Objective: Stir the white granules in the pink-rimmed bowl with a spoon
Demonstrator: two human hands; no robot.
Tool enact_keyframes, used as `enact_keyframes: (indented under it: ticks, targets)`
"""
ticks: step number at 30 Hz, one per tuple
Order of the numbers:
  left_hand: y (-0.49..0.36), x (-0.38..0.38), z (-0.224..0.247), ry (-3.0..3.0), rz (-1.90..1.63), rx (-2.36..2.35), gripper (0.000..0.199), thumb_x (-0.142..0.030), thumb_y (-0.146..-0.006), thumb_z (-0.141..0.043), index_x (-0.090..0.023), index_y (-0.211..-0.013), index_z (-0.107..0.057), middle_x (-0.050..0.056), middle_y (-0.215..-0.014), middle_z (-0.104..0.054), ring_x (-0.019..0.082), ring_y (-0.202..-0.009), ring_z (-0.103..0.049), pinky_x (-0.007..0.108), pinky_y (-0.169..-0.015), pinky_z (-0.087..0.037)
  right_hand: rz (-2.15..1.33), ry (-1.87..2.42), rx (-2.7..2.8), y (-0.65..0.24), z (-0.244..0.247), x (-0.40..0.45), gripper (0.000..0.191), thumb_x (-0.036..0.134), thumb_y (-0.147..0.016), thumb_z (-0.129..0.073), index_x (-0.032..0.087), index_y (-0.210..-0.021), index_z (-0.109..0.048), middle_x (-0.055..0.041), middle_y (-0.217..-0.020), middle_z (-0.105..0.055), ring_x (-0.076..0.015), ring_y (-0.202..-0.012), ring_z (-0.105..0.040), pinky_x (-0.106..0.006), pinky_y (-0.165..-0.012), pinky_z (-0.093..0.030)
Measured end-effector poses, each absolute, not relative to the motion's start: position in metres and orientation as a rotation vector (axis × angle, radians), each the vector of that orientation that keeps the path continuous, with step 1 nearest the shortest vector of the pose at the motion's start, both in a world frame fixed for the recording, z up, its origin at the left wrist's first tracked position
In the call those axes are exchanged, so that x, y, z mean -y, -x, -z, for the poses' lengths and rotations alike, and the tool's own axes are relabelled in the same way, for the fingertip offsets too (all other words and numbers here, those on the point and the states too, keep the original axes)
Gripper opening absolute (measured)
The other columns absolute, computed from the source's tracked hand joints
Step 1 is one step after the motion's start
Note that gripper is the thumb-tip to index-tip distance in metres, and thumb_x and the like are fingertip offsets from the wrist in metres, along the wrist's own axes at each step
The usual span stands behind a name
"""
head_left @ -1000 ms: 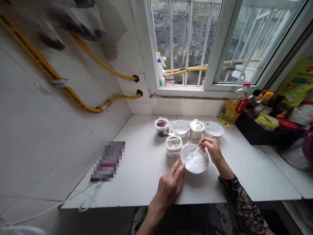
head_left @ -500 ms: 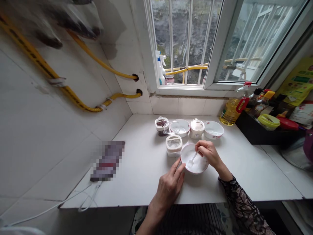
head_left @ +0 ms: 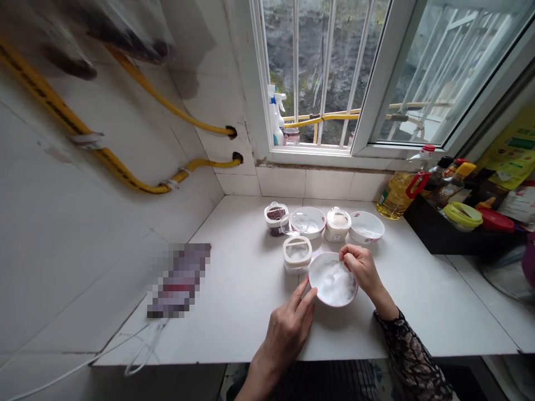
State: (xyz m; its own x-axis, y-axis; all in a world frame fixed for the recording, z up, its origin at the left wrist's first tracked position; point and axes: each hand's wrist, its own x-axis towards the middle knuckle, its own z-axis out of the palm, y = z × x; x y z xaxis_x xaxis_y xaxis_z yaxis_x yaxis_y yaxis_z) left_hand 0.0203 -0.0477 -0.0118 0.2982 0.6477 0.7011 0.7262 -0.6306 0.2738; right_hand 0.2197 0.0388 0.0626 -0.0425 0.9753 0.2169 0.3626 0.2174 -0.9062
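Note:
My left hand [head_left: 288,328] steadies the left side of a white bowl [head_left: 311,287], its fingertips closed on the rim. Inside the bowl lies a white granular or powdery substance [head_left: 338,289]. My right hand [head_left: 361,268] pinches the handle of a small white spoon [head_left: 333,277], whose end is down in that white stuff and partly blurred. Just left of the bowl stands a clear container with a white-rimmed lid [head_left: 297,253]. Behind are a jar of dark grains [head_left: 276,227], a container of pale powder [head_left: 338,225] and two more white bowls [head_left: 320,231] [head_left: 366,236].
A cooking oil bottle [head_left: 397,195] stands at the back right beside a black rack [head_left: 430,231] of seasoning bottles. A pixelated dark object [head_left: 179,281] with a white cable [head_left: 142,351] lies at left. Yellow pipe [head_left: 137,181] runs along the wall below a barred window.
The spoon has shifted within the bowl, and my right hand is slightly farther right. My left hand stays at the bowl's rim. The camera view has tilted a little.

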Motion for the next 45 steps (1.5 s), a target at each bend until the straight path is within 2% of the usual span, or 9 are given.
enact_keyframes:
  ticks: [5,11,16,20,26,29,33,38,45]
  targets:
    - [-0.021,0.048,0.01,2.45,1.265,1.306,0.03,-0.01,-0.098,-0.043,-0.013,-0.127,-0.053,0.021,-0.129,-0.064,0.023,-0.108,-0.07,0.023,-0.07,-0.061,-0.704,1.316,1.633,-0.22,-0.061,-0.038,0.019,0.023,-0.068,-0.046,0.022,-0.053,-0.058,0.0006,-0.048,-0.049,-0.0176,-0.06,-0.048,-0.027,-0.059,-0.037]
    - [-0.019,0.051,0.011,2.47,1.248,1.343,0.032,-0.007,-0.096,-0.045,-0.013,-0.126,-0.055,0.02,-0.13,-0.064,0.021,-0.1,-0.073,0.024,-0.073,-0.061,-0.877,1.347,1.542,-0.222,-0.059,-0.039,0.018,0.023,-0.071,-0.045,0.021,-0.059,-0.058,0.0025,-0.047,-0.046,-0.016,-0.053,-0.045,-0.028,-0.055,-0.035]
    - [-0.018,0.052,0.009,2.487,1.252,1.349,0.033,-0.007,-0.096,-0.044,-0.013,-0.126,-0.055,0.02,-0.129,-0.064,0.02,-0.095,-0.074,0.024,-0.073,-0.061,-0.569,1.291,1.81,-0.221,-0.063,-0.035,0.02,0.019,-0.075,-0.045,0.022,-0.059,-0.057,-0.0016,-0.06,-0.061,-0.0205,-0.072,-0.054,-0.033,-0.073,-0.042]
    - [-0.017,0.052,0.007,2.512,1.247,1.349,0.033,-0.006,-0.095,-0.045,-0.013,-0.126,-0.056,0.02,-0.129,-0.064,0.02,-0.094,-0.074,0.024,-0.074,-0.061,-0.544,1.139,2.05,-0.215,-0.065,-0.032,0.023,0.015,-0.079,-0.042,0.023,-0.064,-0.056,0.0013,-0.059,-0.061,-0.0172,-0.062,-0.052,-0.037,-0.082,-0.043]
    - [-0.016,0.053,0.009,2.518,1.251,1.364,0.034,-0.006,-0.094,-0.047,-0.013,-0.126,-0.056,0.02,-0.127,-0.065,0.02,-0.093,-0.074,0.024,-0.075,-0.06,-0.729,1.064,2.109,-0.215,-0.067,-0.03,0.024,0.011,-0.078,-0.041,0.024,-0.068,-0.058,0.0052,-0.053,-0.056,-0.0149,-0.054,-0.049,-0.04,-0.092,-0.04]
    - [-0.015,0.054,0.009,2.521,1.254,1.374,0.036,-0.006,-0.094,-0.047,-0.015,-0.128,-0.055,0.019,-0.129,-0.064,0.019,-0.094,-0.073,0.023,-0.075,-0.06,-0.797,1.12,2.028,-0.216,-0.069,-0.028,0.023,0.013,-0.078,-0.043,0.024,-0.066,-0.059,0.0045,-0.048,-0.054,-0.0168,-0.057,-0.05,-0.038,-0.088,-0.041]
    - [-0.015,0.054,0.008,2.546,1.248,1.374,0.037,-0.005,-0.093,-0.047,-0.013,-0.128,-0.056,0.021,-0.13,-0.063,0.02,-0.094,-0.073,0.025,-0.077,-0.06,-0.879,1.259,1.791,-0.217,-0.072,-0.027,0.022,0.02,-0.077,-0.045,0.023,-0.064,-0.062,0.0004,-0.046,-0.054,-0.0212,-0.069,-0.053,-0.033,-0.07,-0.043]
    - [-0.015,0.053,0.008,2.538,1.262,1.36,0.037,-0.004,-0.092,-0.047,-0.013,-0.127,-0.055,0.021,-0.13,-0.063,0.02,-0.096,-0.073,0.025,-0.077,-0.061,-1.053,1.335,1.487,-0.219,-0.076,-0.028,0.019,0.027,-0.075,-0.049,0.021,-0.063,-0.062,0.0019,-0.046,-0.049,-0.015,-0.05,-0.044,-0.028,-0.051,-0.033]
    - [-0.016,0.052,0.007,2.531,1.243,1.366,0.036,-0.004,-0.093,-0.045,-0.014,-0.126,-0.055,0.021,-0.129,-0.064,0.02,-0.098,-0.073,0.025,-0.076,-0.061,-1.142,1.259,1.315,-0.221,-0.074,-0.035,0.015,0.028,-0.076,-0.053,0.019,-0.068,-0.062,0.0044,-0.047,-0.043,-0.0122,-0.048,-0.041,-0.026,-0.05,-0.032]
